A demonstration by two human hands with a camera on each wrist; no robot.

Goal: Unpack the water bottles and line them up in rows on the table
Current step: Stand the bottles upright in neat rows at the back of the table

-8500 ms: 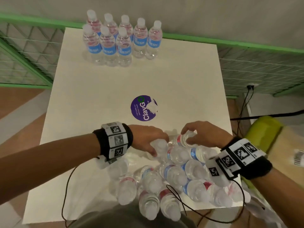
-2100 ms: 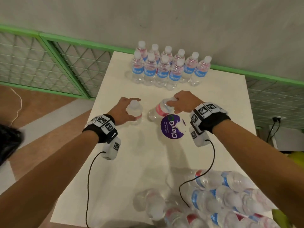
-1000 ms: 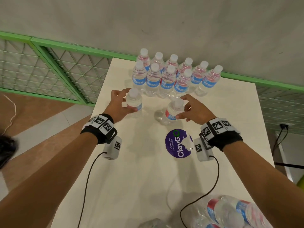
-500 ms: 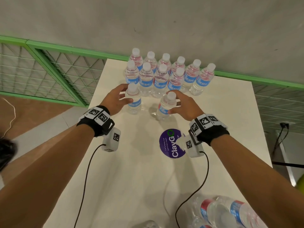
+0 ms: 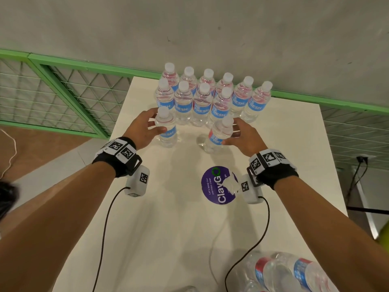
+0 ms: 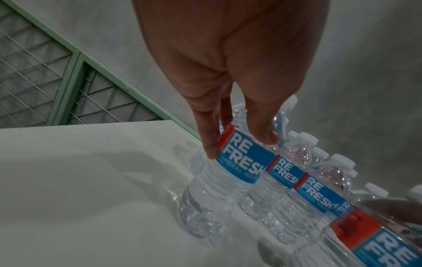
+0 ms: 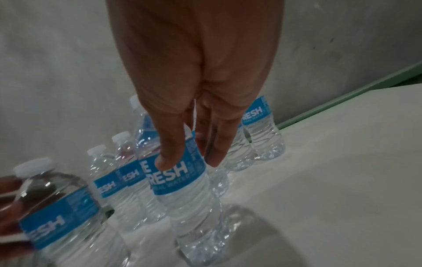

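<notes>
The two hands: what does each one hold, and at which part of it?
Each holds a water bottle at its label band: the left hand grips one bottle, the right hand the other bottle.

"REFRESH" on bottle labels (image 6: pixel 244 160); "ClavGO" sticker (image 5: pixel 217 185).

White table (image 5: pixel 172 239): upright water bottles (image 5: pixel 202 104) at far edge, purple sticker (image 5: pixel 216 186), lying bottles (image 5: pixel 284 272) nearside.

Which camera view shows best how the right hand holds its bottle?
The right wrist view: the right hand has thumb and fingers pinching the tilted bottle at its label. The head view shows the grip smaller, from above; the left wrist view catches only the bottle's label and a dark fingertip.
</notes>
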